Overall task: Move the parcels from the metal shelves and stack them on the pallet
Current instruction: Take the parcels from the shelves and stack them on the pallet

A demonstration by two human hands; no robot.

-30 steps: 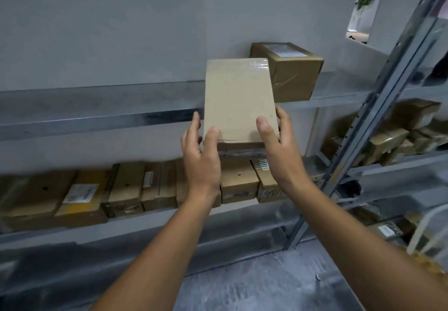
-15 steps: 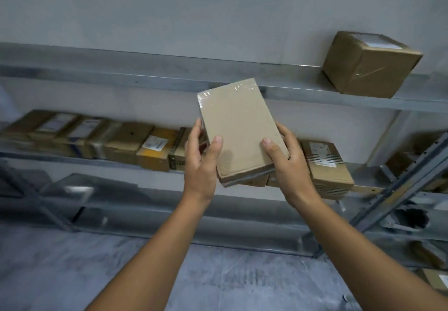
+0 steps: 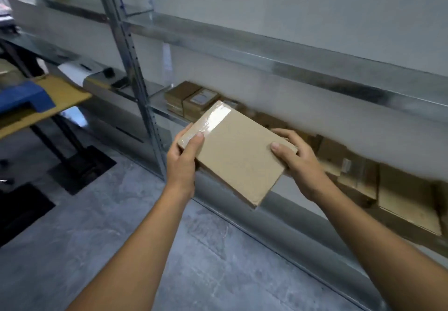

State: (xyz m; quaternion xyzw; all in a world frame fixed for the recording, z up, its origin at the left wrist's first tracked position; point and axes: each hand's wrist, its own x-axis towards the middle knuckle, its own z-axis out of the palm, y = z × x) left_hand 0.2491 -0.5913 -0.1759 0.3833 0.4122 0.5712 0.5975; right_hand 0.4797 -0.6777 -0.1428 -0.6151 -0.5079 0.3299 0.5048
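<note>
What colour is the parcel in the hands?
Plain light brown cardboard parcel, with a shiny clear tape strip at one end; head view.

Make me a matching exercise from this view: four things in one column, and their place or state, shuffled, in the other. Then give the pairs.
Things
1. flat cardboard parcel
2. left hand
3. right hand
4. blue block

Places or states
A. grips the parcel's plain end
B. lies on the wooden table at far left
C. held tilted in front of the metal shelves
D. thumb by the parcel's clear tape

Pairs: 1-C, 2-D, 3-A, 4-B
</note>
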